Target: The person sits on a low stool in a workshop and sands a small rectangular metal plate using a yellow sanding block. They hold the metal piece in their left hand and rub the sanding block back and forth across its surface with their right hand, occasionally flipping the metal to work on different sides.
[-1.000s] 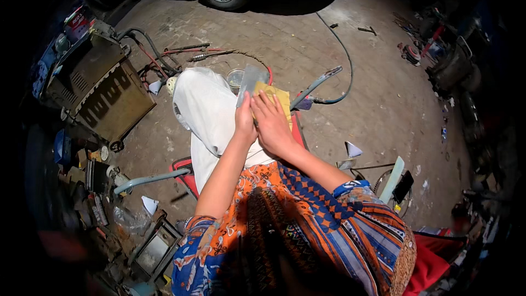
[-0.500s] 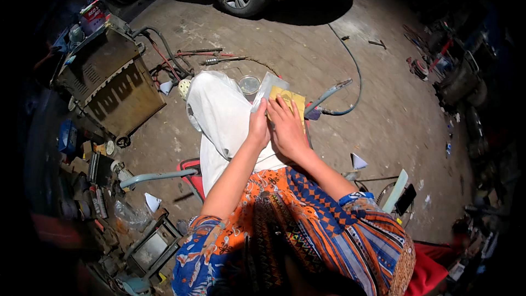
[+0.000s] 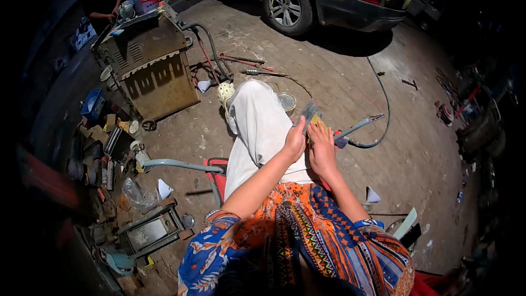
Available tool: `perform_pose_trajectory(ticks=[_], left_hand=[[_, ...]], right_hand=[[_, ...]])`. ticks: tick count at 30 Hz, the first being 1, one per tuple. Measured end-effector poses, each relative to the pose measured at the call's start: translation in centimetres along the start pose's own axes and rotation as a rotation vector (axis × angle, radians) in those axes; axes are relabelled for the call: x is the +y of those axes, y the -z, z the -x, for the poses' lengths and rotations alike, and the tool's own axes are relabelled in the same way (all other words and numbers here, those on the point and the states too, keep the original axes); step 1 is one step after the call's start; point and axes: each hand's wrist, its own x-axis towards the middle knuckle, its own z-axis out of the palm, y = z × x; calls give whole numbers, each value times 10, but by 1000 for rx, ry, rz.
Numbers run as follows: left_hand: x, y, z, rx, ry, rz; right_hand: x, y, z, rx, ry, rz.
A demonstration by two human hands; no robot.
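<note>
Above my lap, my left hand [image 3: 295, 143] grips a flat grey piece [image 3: 310, 112], which tilts up past the fingertips. My right hand [image 3: 322, 152] lies against it with its fingers pressed together over a yellow sheet [image 3: 321, 125] that looks like sandpaper. Much of the sheet is hidden under those fingers. Both hands touch around these two pieces, beside my raised white-trousered knee [image 3: 257, 104]. Just beyond the knee, a round tin [image 3: 286, 102] stands on the floor.
A wheeled metal cabinet [image 3: 150, 71] stands at the left, a person [image 3: 107, 3] behind it. Hoses [image 3: 211, 49] trail from it. A parked car [image 3: 350, 0] fills the back. A hose [image 3: 387, 98] curves at right. Tools and scrap [image 3: 109, 159] litter the left floor.
The whole view has shifted, so the scene sits lower and further right. The grey piece is turned to show a darker face, and less of the yellow sheet shows beneath my right hand.
</note>
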Motion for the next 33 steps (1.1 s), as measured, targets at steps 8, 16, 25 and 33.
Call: perform_pose_trajectory(ticks=[8,16,25,33], left_hand=[[17,-20,15,66,133,-78],[14,-22,15,-147,-8,43],[18,-21,16,-159,48,34],[21,-20,19,-215,63,-22]], right_hand=[[-22,14,2,-42,17,37],[41,38,-11,289,-239,-147],[59,68,0,381,-653,-1308],[84,64,11,421,-729,-1325]])
